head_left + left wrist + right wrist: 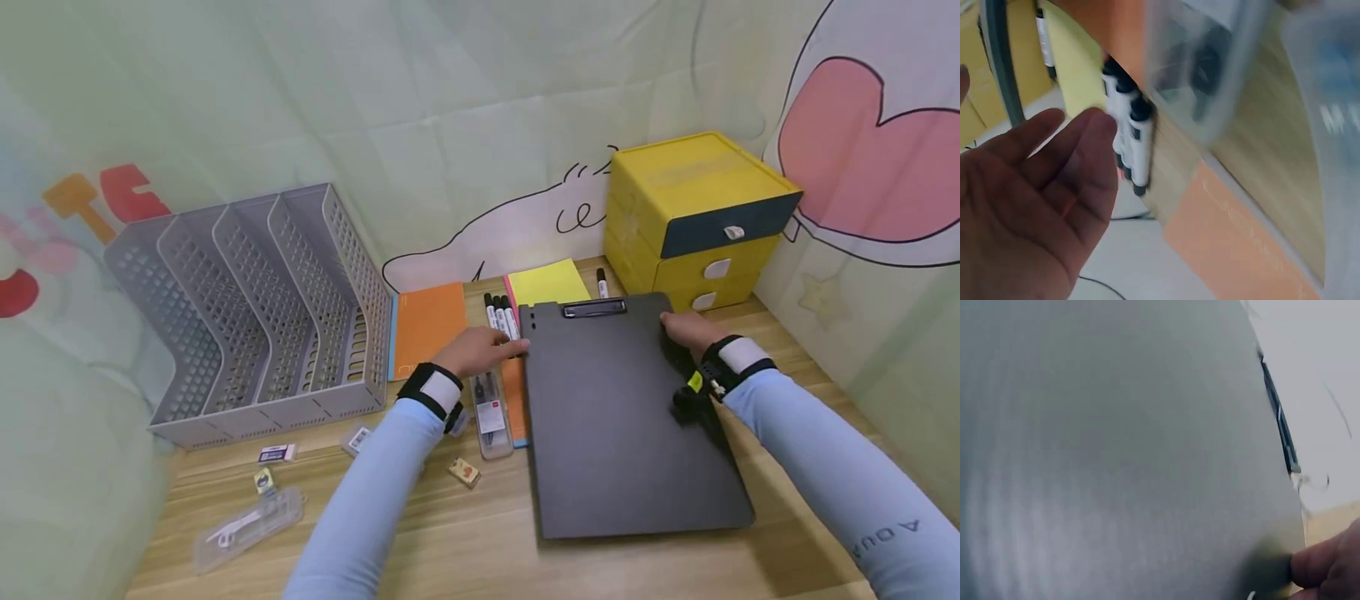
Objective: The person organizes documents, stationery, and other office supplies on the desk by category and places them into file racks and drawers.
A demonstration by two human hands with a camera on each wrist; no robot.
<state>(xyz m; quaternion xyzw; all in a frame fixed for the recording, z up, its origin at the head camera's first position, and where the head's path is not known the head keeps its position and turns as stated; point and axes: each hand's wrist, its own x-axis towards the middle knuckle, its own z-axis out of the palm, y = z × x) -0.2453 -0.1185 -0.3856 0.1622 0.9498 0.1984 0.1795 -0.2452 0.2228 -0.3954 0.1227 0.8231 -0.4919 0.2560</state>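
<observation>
Head view: a black clipboard (622, 450) is positioned at the front right of the table (465, 554), its metal clip (595, 308) at the far end, toward the wall. The right hand (688, 329) grips the clipboard by its right edge, close to the far corner; the right wrist view shows the thumb on the board face at that edge. The left hand (476, 350) is located at the opposite edge, near the upper left corner. In the left wrist view, its fingers (1094, 150) are loosely bent and set apart from the thumb; whether they touch the board cannot be told. Three black-capped markers (501, 315) lie side by side just beyond the left hand. A yellow notebook (550, 283) lies behind the clipboard, and a single marker (602, 283) lies between that notebook and the yellow drawer unit (697, 200). A clear plastic case (491, 421) containing dark items is placed left of the clipboard, next to an orange booklet (515, 400) partly covered by the board. A small patterned block (465, 472) lies near this case. A larger orange notebook (431, 321) lies just beside the grey file rack (262, 333), which has four upright compartments. In front of the rack are a boxed eraser (277, 452) and a second clear case (247, 531).
</observation>
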